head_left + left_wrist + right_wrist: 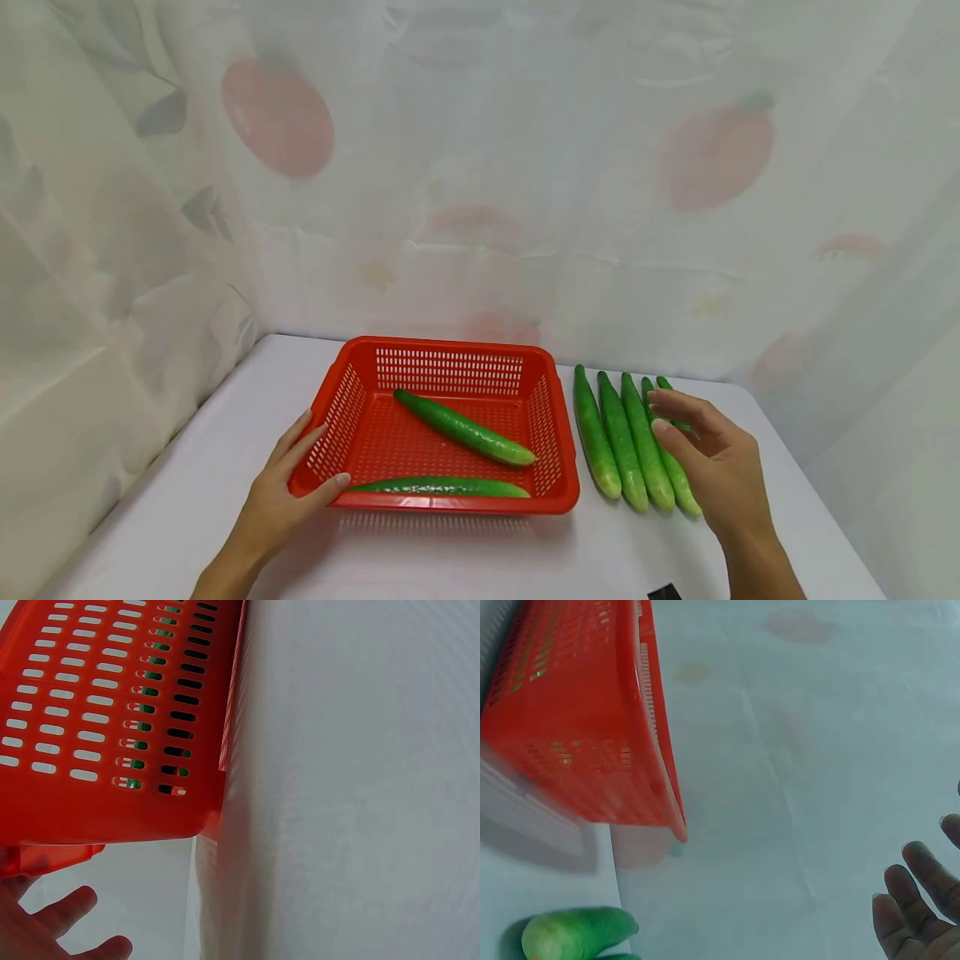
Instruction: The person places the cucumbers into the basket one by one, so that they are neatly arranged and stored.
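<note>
A red perforated plastic basket (322, 392) holds two cucumbers: one lies slantwise across the floor (465, 429), the other along the front wall (442, 486). At the basket's front left corner is my left hand (277, 504), its thumb at the front rim and its fingers spread by the left rim. In the left wrist view those fingers (67, 907) look straight and loose. My right hand (720, 467) is raised over the right end of a row of several cucumbers (600, 433), overlapping the far ones. Nothing is in its relaxed fingers (922, 870).
A white-covered table (225, 433) carries everything. Pale curtains printed with red fruit (480, 167) hang behind and along the sides. The cucumber row lies just right of the basket, close to its right wall. A small black object (663, 592) shows at the bottom edge.
</note>
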Demonstrator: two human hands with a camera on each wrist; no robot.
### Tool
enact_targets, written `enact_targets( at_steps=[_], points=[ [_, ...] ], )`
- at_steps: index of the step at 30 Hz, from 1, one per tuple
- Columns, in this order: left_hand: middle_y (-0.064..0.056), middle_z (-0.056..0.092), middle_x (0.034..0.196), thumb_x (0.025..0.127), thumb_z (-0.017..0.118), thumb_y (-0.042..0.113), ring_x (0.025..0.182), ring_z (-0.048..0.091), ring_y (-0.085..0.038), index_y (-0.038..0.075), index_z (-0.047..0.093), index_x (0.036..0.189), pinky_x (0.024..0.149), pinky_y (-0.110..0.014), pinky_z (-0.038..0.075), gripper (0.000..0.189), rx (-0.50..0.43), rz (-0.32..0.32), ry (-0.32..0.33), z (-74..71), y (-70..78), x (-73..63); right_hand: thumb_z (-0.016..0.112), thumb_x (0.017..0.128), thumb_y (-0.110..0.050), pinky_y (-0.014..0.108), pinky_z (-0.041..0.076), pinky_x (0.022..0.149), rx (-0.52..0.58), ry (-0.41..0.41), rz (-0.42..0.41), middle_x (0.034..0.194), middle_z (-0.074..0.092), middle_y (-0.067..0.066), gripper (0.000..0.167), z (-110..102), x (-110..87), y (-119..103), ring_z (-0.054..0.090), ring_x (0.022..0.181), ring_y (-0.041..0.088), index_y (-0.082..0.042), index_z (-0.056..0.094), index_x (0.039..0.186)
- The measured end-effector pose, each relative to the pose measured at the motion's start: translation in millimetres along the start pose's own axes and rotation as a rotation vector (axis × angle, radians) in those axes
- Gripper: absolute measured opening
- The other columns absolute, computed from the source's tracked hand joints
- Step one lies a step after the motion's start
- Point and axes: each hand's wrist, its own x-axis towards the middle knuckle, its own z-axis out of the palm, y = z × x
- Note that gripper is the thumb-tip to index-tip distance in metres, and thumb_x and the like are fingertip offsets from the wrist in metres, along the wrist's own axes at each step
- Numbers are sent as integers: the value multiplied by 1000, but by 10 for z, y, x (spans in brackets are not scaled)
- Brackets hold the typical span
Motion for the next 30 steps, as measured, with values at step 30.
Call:
enact_targets(
  at_steps=[30],
  points=[
    [5, 24, 156, 80, 80, 29, 131, 32, -31, 6, 48, 142, 92, -59, 32, 73, -11, -20, -8, -7, 13, -3, 66, 86, 10, 14, 43, 82, -122, 404, 216, 112, 66, 4, 40, -538, -186, 436, 61, 100, 11, 2, 62, 125]
  ],
)
